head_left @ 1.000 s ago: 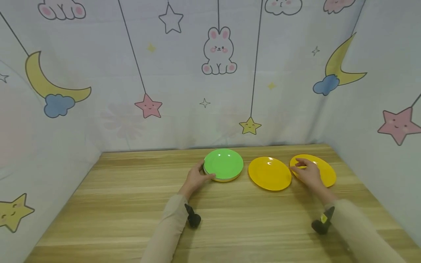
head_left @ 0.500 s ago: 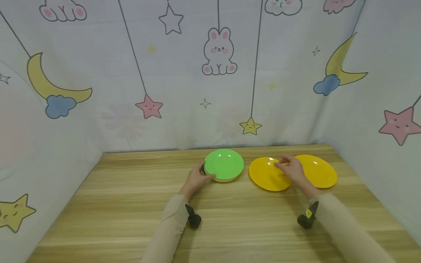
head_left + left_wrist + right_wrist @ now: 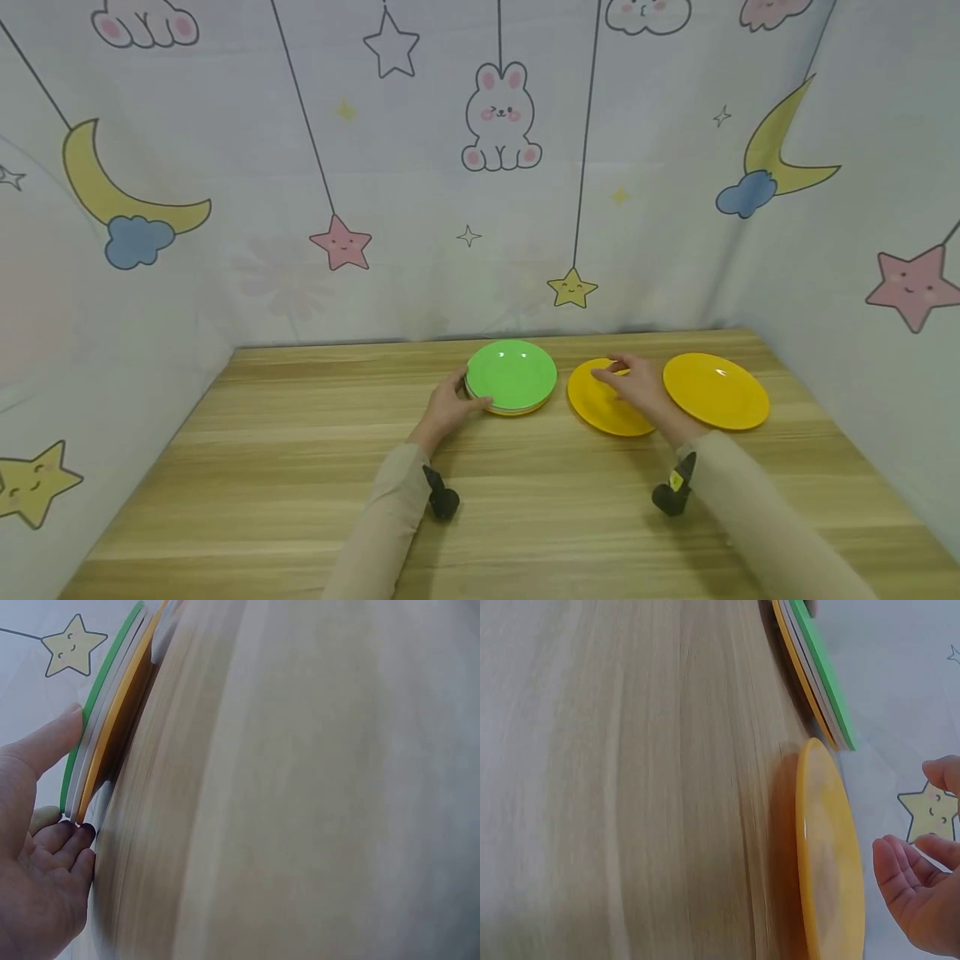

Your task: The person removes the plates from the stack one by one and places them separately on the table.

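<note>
- The right sleeve (image 3: 757,508) has swung leftward, taking the right hand (image 3: 637,385) from over the outer yellow plate (image 3: 716,392), near the back right corner of the surface (image 3: 300,467).
- The middle yellow plate (image 3: 600,410), by the back edge, now lies beneath that hand, which grasps nothing; attention seems shifted.
- Beside it along that edge, the left hand (image 3: 447,410) grips the green-topped stack (image 3: 512,375).

A pale cloth backdrop (image 3: 420,175) rose behind the wood-grained worktop (image 3: 300,425) and along both its sides. Printed on it were a winking rabbit (image 3: 501,121), a yellow moon (image 3: 88,171) with a blue cloud (image 3: 138,243) over its lower edge, and a smiling pink star (image 3: 342,244) between them.
</note>
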`<state>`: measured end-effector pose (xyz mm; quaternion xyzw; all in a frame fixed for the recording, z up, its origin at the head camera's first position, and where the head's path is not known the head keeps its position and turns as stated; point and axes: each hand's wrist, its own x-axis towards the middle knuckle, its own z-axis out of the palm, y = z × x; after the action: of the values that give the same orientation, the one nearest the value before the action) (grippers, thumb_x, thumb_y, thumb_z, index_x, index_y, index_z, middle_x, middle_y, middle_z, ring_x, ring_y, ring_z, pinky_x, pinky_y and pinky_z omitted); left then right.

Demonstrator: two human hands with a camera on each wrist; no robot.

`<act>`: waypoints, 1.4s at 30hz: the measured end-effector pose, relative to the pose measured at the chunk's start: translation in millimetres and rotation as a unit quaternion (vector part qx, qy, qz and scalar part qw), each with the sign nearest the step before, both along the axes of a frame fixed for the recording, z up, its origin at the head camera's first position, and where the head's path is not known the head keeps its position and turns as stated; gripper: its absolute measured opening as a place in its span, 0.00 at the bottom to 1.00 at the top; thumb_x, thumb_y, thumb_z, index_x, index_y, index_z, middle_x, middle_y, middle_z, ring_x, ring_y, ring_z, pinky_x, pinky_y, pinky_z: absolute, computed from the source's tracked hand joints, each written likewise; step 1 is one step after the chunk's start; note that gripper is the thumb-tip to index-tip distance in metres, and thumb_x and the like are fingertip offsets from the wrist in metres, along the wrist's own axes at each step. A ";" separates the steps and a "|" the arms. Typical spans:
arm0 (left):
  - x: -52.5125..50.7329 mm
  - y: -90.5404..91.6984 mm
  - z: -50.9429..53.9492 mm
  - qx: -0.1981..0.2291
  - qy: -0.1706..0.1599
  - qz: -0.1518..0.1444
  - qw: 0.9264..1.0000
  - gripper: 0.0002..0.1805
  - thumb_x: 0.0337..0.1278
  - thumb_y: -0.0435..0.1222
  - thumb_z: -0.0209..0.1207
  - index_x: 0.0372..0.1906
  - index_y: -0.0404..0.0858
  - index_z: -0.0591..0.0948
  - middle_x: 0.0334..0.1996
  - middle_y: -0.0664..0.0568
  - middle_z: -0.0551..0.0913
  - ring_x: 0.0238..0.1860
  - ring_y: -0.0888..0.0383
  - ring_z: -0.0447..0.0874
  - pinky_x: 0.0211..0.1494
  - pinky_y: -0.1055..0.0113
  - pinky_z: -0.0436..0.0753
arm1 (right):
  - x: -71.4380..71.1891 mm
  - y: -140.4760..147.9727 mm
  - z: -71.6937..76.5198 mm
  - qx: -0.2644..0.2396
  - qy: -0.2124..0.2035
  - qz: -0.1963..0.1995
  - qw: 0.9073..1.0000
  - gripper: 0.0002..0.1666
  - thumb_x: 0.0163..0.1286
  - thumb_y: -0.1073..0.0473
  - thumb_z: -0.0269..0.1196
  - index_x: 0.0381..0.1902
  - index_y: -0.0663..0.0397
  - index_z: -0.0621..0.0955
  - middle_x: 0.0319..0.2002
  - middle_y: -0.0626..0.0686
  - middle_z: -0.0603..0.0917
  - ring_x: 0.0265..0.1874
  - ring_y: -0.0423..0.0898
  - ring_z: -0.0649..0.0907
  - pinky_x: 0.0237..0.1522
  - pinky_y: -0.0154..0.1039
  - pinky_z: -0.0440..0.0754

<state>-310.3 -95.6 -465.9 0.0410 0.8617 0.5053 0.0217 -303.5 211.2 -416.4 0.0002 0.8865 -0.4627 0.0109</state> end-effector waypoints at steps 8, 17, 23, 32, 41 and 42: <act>2.6 0.3 3.1 0.003 0.000 0.000 1.000 0.47 0.45 0.45 0.66 0.67 0.31 0.57 0.67 0.41 0.59 0.68 0.47 0.53 0.70 0.55 0.56 | -3.0 -19.6 -7.1 -0.002 0.010 0.022 1.000 0.34 0.61 0.51 0.61 0.60 0.66 0.68 0.45 0.63 0.75 0.38 0.52 0.78 0.32 0.37 0.83; 3.4 0.7 4.9 -0.002 0.004 0.004 1.000 0.46 0.45 0.44 0.66 0.67 0.31 0.57 0.66 0.41 0.59 0.68 0.47 0.53 0.70 0.55 0.55 | -4.3 -43.7 -12.2 0.003 0.013 0.029 0.999 0.32 0.60 0.55 0.62 0.58 0.68 0.69 0.42 0.62 0.77 0.35 0.51 0.78 0.31 0.36 0.82; 1.6 0.2 3.1 -0.003 0.002 0.003 1.000 0.46 0.45 0.44 0.67 0.67 0.33 0.58 0.66 0.42 0.60 0.68 0.47 0.54 0.70 0.55 0.55 | -7.1 -53.6 -20.5 0.023 0.041 0.027 0.999 0.31 0.58 0.55 0.64 0.56 0.67 0.72 0.38 0.58 0.79 0.35 0.50 0.77 0.39 0.39 0.78; 1.1 -0.2 2.4 -0.006 0.001 0.004 1.000 0.46 0.44 0.45 0.67 0.67 0.33 0.58 0.66 0.43 0.60 0.68 0.48 0.54 0.70 0.56 0.56 | -7.6 -65.5 -23.2 0.021 0.059 0.032 0.998 0.32 0.56 0.57 0.66 0.55 0.70 0.72 0.38 0.60 0.80 0.40 0.52 0.77 0.43 0.44 0.79; 0.8 0.0 3.0 -0.006 -0.001 0.002 1.000 0.46 0.45 0.45 0.67 0.68 0.34 0.57 0.67 0.44 0.59 0.68 0.49 0.54 0.70 0.57 0.56 | -14.2 -72.7 -28.5 0.042 0.065 0.021 0.997 0.30 0.54 0.59 0.67 0.53 0.68 0.75 0.33 0.58 0.79 0.33 0.49 0.76 0.32 0.35 0.77; 0.6 0.0 2.9 -0.006 -0.001 0.002 1.000 0.46 0.45 0.45 0.67 0.68 0.34 0.57 0.67 0.44 0.59 0.68 0.50 0.54 0.70 0.57 0.56 | -14.9 -73.1 -29.7 0.044 0.064 0.020 0.997 0.30 0.54 0.59 0.67 0.53 0.68 0.75 0.32 0.57 0.79 0.31 0.48 0.75 0.30 0.34 0.76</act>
<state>-309.7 -95.5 -463.0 0.0391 0.8645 0.5006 0.0217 -318.4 138.1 -446.1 -0.0461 0.9045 -0.4224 -0.0366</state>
